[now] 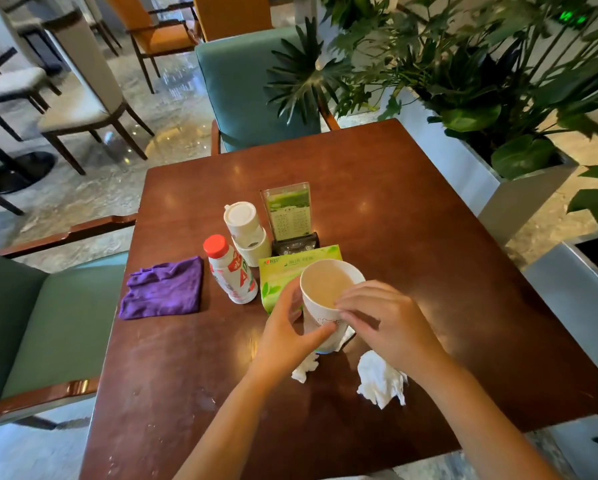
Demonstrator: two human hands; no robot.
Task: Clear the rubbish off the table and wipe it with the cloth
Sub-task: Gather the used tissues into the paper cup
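A white paper cup [323, 308] stands tilted near the middle of the dark wooden table [411, 220]. My left hand [287, 332] grips its left side, thumb across the front. My right hand [380, 322] curls against the cup's right side, fingertips at the rim; its thumb is hidden. One crumpled white tissue [382, 384] lies just right of the cup's base and another tissue [306, 368] lies below it. A folded purple cloth [164, 289] lies at the table's left edge. A red-capped plastic bottle [233, 271] stands between the cloth and the cup.
Behind the cup lie a green tissue packet [276, 275], a white lidded cup [245, 230] and an upright menu stand [288, 211]. Teal chairs stand at the far side [249, 91] and the left [30, 323]. White planters [481, 174] line the right.
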